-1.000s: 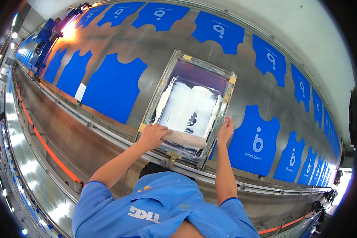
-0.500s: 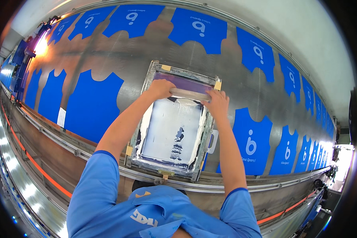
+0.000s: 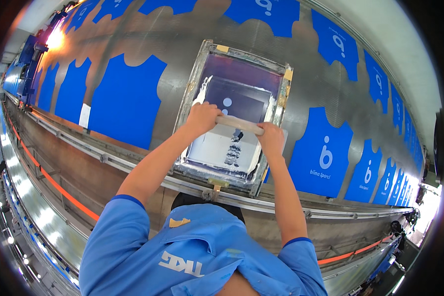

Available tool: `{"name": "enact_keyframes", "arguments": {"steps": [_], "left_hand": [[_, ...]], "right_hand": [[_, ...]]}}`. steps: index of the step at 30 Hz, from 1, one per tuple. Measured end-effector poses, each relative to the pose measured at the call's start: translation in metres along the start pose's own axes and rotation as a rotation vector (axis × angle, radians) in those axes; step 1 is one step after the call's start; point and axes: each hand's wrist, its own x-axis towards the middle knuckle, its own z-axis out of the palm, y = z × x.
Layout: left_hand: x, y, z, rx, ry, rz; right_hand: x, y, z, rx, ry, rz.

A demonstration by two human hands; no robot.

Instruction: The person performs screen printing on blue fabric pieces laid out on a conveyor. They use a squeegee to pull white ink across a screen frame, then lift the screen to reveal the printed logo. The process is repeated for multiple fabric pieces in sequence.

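Note:
A squeegee (image 3: 239, 124) with a pale wooden handle lies crosswise over a screen-printing frame (image 3: 194, 83). My left hand (image 3: 203, 118) is closed around its left end, and my right hand (image 3: 272, 139) grips the right end. On the near side of the squeegee, the mesh is covered with white ink (image 3: 207, 150) with dark bare patches. Beyond it the mesh looks dark purple, with a pale dot and part of a curve showing. White ink smears line both inner sides of the frame. The squeegee's blade is hidden beneath the handle and my hands.
Blue fabric shirt panels lie in two rows on a long metal table. A printed panel (image 3: 321, 155) is right of the frame; a plain one (image 3: 128, 101) is left. A metal rail (image 3: 133, 170) runs along the near edge. Bright orange light glows at the far left.
Both hands have drawn the squeegee from the frame's far end toward me, to about mid-screen. Dark mesh with a pale design now shows behind it. The view has shifted too.

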Motion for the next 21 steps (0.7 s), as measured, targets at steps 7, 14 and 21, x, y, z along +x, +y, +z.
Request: {"name": "enact_keyframes", "arguments": {"steps": [7, 14, 21], "left_hand": [[-0.082, 0.024, 0.022, -0.049, -0.026, -0.004], [-0.099, 0.013, 0.034, -0.008, -0.102, 0.034], [-0.024, 0.006, 0.016, -0.097, -0.09, 0.006]], "right_hand": [[-0.085, -0.014, 0.015, 0.026, 0.017, -0.045], [-0.097, -0.015, 0.019, 0.002, -0.122, -0.063], [-0.011, -0.006, -0.003, -0.023, -0.364, -0.025]]}}
